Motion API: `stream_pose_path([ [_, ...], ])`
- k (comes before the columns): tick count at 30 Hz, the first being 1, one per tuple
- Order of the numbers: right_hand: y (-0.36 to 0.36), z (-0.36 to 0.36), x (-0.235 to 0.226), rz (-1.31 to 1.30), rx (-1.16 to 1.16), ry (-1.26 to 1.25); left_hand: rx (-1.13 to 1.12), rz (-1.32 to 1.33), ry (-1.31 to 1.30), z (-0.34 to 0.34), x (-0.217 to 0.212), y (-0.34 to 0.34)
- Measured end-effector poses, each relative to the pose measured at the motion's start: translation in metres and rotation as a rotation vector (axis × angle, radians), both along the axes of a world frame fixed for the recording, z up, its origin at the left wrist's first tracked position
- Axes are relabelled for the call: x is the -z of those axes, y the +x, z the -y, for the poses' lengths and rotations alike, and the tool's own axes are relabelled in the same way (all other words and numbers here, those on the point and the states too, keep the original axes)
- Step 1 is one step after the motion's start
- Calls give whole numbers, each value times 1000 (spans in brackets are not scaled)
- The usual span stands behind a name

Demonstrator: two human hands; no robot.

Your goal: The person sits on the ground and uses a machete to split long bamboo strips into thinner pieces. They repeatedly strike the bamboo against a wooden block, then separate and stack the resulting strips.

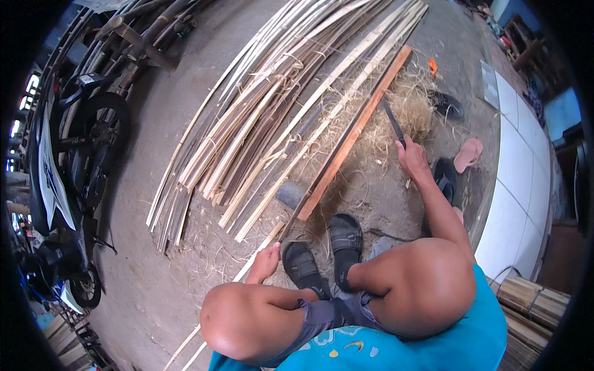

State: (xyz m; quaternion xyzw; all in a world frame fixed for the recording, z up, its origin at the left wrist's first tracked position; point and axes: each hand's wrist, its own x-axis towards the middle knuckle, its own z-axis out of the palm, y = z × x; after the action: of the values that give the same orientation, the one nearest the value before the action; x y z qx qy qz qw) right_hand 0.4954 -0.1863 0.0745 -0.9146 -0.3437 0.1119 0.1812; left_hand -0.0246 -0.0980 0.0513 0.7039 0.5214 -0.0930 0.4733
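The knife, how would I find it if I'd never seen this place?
Start at the big pile of bamboo strips on the concrete floor. Along its right edge lies an orange-brown plank, beside a heap of pale shavings. There the right hand grips the knife: a short, dark, straight blade, while everything around it is long and pale.
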Motion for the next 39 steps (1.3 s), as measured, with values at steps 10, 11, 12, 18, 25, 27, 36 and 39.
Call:
stream_pose_path([
  [10, -189, 46, 42, -294, -716, 143, 363, -61, 417, -6, 16, 34],
  [11, -153, 35, 47, -217, -621, 192, 357, -61, 422, -4, 10, 27],
  [12, -127, 28, 49, -136, -519, 240, 363, -70, 421, -5, 1, 24],
  [18, -95, 14, 44, -8, -520, 113, 368, -206, 419, 13, -11, -18],
  [25, -13, 22, 33, 46, -165, 74, 390, -93, -1, 62, -41, -107],
  [27, -50, 23, 31, -147, -276, 55, 382, -81, 53, 42, -33, -86],
  [36, -39, 67, 90, 66, -263, 352, 366, -221, 353, -3, -11, 19],
  [39, 25, 45, 26, 24, 68, 136, 316, -180, 346, 1, 27, -53],
])
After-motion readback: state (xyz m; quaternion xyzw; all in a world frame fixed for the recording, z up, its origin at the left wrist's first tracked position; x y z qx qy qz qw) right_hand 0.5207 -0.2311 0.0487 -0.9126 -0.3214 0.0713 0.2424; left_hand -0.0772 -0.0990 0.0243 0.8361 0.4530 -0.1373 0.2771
